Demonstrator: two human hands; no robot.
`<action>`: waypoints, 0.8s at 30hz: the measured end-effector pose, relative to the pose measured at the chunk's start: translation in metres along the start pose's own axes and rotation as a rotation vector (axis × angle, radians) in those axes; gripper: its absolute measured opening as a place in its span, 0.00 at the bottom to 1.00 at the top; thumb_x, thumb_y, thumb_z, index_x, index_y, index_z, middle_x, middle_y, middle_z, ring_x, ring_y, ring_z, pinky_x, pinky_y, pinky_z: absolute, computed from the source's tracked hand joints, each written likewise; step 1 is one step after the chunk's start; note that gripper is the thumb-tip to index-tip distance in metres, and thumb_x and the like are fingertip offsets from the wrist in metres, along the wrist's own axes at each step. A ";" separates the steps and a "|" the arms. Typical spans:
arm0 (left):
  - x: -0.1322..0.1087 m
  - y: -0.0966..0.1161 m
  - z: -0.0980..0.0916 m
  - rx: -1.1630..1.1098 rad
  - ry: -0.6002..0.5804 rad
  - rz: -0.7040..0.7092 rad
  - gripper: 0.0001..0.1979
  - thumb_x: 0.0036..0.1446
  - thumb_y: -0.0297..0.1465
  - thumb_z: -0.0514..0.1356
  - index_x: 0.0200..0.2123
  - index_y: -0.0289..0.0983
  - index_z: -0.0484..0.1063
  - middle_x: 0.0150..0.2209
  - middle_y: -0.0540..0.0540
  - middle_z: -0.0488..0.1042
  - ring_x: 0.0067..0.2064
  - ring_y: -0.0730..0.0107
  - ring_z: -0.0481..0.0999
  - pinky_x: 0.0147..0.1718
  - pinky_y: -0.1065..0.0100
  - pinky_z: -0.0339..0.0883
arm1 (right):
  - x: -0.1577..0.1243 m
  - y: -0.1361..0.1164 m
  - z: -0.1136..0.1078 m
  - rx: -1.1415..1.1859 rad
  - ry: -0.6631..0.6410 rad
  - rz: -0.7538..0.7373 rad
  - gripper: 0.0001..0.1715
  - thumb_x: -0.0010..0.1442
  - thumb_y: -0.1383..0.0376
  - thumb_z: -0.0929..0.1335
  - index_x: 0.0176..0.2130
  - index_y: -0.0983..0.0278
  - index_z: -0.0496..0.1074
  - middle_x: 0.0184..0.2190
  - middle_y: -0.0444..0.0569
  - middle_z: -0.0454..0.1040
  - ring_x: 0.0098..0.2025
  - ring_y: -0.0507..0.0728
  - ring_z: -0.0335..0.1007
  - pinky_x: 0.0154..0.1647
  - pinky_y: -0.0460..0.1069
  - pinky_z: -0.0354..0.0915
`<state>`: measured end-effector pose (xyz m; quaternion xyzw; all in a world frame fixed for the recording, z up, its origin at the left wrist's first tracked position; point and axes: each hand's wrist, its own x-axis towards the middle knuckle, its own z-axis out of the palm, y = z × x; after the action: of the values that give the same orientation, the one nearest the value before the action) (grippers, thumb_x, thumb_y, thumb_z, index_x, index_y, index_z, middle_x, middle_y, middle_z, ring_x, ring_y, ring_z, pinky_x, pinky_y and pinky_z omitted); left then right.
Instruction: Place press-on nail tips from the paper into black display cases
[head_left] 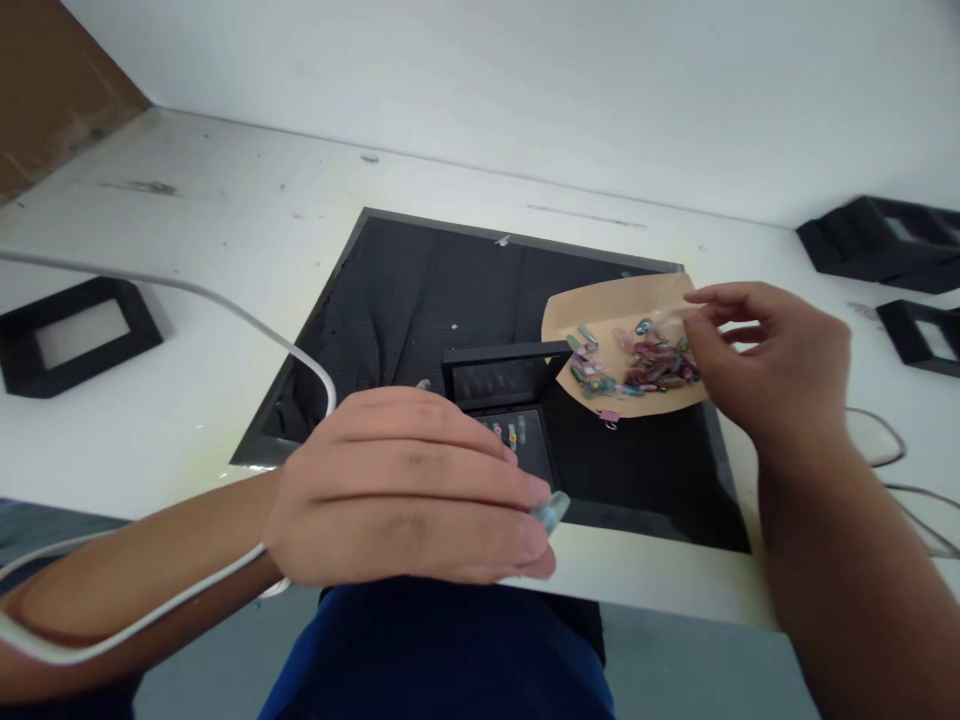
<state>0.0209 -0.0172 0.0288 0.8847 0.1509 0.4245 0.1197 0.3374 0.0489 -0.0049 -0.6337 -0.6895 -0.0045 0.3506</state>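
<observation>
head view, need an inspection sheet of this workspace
surface: white table, black mat on it
job's things: brown paper bearing small coloured pieces; open black box holding a few
clutter: black frames left and right
hands: left hand pinches a pale clear piece; right hand at the pile, grip unclear
cables: white cable across the left forearm; thin wires at right
surroundings: white wall, brown board top left
</observation>
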 end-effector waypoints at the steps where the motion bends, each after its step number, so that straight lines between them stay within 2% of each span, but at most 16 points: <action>1: 0.001 -0.001 0.001 -0.008 0.022 0.029 0.07 0.52 0.31 0.73 0.34 0.37 0.80 0.38 0.50 0.85 0.37 0.68 0.86 0.38 0.73 0.85 | -0.002 -0.001 0.000 0.023 0.015 -0.024 0.13 0.57 0.67 0.71 0.43 0.61 0.81 0.31 0.47 0.81 0.25 0.55 0.75 0.27 0.51 0.71; 4: 0.002 -0.005 0.007 -0.026 0.094 0.087 0.08 0.51 0.30 0.73 0.34 0.34 0.81 0.36 0.48 0.85 0.35 0.69 0.86 0.37 0.74 0.85 | -0.013 -0.016 -0.003 0.149 0.056 -0.156 0.13 0.57 0.68 0.72 0.44 0.60 0.80 0.38 0.49 0.82 0.35 0.56 0.78 0.34 0.51 0.73; 6: 0.001 -0.006 0.011 -0.027 0.134 0.095 0.08 0.51 0.30 0.73 0.33 0.34 0.81 0.35 0.49 0.85 0.33 0.70 0.85 0.35 0.75 0.85 | -0.022 -0.034 -0.009 0.300 0.010 -0.316 0.13 0.55 0.69 0.74 0.42 0.58 0.79 0.38 0.46 0.82 0.38 0.55 0.78 0.39 0.51 0.74; 8: 0.001 -0.008 0.013 -0.033 0.135 0.089 0.07 0.52 0.31 0.73 0.32 0.35 0.80 0.33 0.50 0.85 0.32 0.71 0.85 0.34 0.76 0.84 | -0.030 -0.053 -0.016 0.572 -0.190 -0.619 0.19 0.56 0.74 0.74 0.47 0.62 0.78 0.40 0.50 0.81 0.41 0.55 0.78 0.40 0.51 0.75; 9: 0.001 -0.008 0.013 -0.037 0.128 0.083 0.07 0.52 0.32 0.73 0.32 0.35 0.80 0.33 0.50 0.85 0.32 0.71 0.85 0.34 0.76 0.84 | -0.034 -0.062 -0.018 0.618 -0.261 -0.681 0.17 0.57 0.73 0.74 0.47 0.64 0.77 0.40 0.51 0.80 0.39 0.54 0.78 0.38 0.49 0.75; 11: 0.001 -0.009 0.012 -0.044 0.078 0.068 0.06 0.54 0.32 0.72 0.33 0.36 0.80 0.34 0.51 0.85 0.33 0.70 0.86 0.35 0.75 0.85 | -0.039 -0.075 -0.021 0.673 -0.325 -0.736 0.11 0.60 0.70 0.74 0.45 0.65 0.77 0.36 0.50 0.80 0.36 0.53 0.77 0.35 0.49 0.76; 13: 0.002 -0.009 0.010 -0.051 0.007 0.064 0.06 0.56 0.33 0.71 0.35 0.37 0.81 0.36 0.51 0.85 0.35 0.70 0.86 0.36 0.75 0.85 | -0.042 -0.082 -0.022 0.658 -0.343 -0.754 0.07 0.62 0.70 0.73 0.42 0.64 0.78 0.33 0.48 0.80 0.34 0.52 0.77 0.36 0.50 0.77; 17: 0.003 -0.008 0.006 -0.061 -0.099 0.037 0.03 0.57 0.33 0.69 0.34 0.41 0.81 0.40 0.52 0.84 0.38 0.67 0.86 0.39 0.73 0.85 | -0.046 -0.081 -0.019 0.662 -0.330 -0.756 0.09 0.59 0.75 0.72 0.39 0.64 0.79 0.32 0.47 0.82 0.35 0.53 0.78 0.36 0.50 0.78; 19: 0.002 -0.006 0.005 -0.057 -0.112 0.014 0.01 0.57 0.33 0.70 0.34 0.44 0.81 0.41 0.53 0.84 0.39 0.66 0.86 0.40 0.70 0.86 | -0.046 -0.079 -0.018 0.699 -0.315 -0.753 0.08 0.59 0.76 0.72 0.39 0.66 0.79 0.32 0.47 0.82 0.34 0.53 0.78 0.35 0.49 0.78; 24: -0.001 -0.005 0.006 -0.066 -0.109 -0.043 0.06 0.53 0.31 0.72 0.35 0.44 0.80 0.40 0.54 0.85 0.38 0.66 0.86 0.39 0.70 0.86 | -0.047 -0.079 -0.016 0.745 -0.348 -0.723 0.11 0.58 0.77 0.70 0.40 0.66 0.77 0.33 0.49 0.82 0.35 0.54 0.79 0.35 0.50 0.79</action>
<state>0.0242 -0.0129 0.0227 0.8987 0.1489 0.3776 0.1660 0.2739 -0.0145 0.0190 -0.1805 -0.8661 0.2248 0.4083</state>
